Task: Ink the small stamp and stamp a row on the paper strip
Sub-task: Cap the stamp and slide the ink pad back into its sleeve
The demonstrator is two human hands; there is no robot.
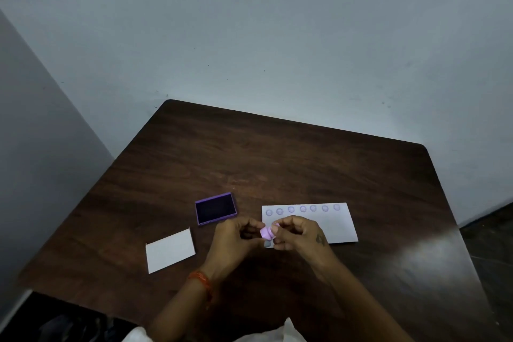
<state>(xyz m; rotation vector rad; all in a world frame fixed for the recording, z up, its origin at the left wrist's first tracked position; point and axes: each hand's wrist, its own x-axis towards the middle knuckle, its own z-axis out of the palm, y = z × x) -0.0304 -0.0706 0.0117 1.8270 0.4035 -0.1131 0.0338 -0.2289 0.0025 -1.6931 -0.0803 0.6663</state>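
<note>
A small pink stamp (267, 233) is held between both hands just above the table. My right hand (295, 233) pinches it from the right, my left hand (236, 233) touches it from the left. Behind the hands lies the white paper strip (333, 226), with a row of several faint purple round stamp marks (302, 209) along its far edge. My hands cover the strip's near left corner. The open purple ink pad (216, 209) sits to the left of the strip, its dark pad facing up.
A white rectangular lid or card (170, 251) lies left of my left hand, near the table's front left. The dark wooden table (277, 164) stands against a grey wall. An orange thread band is on my left wrist.
</note>
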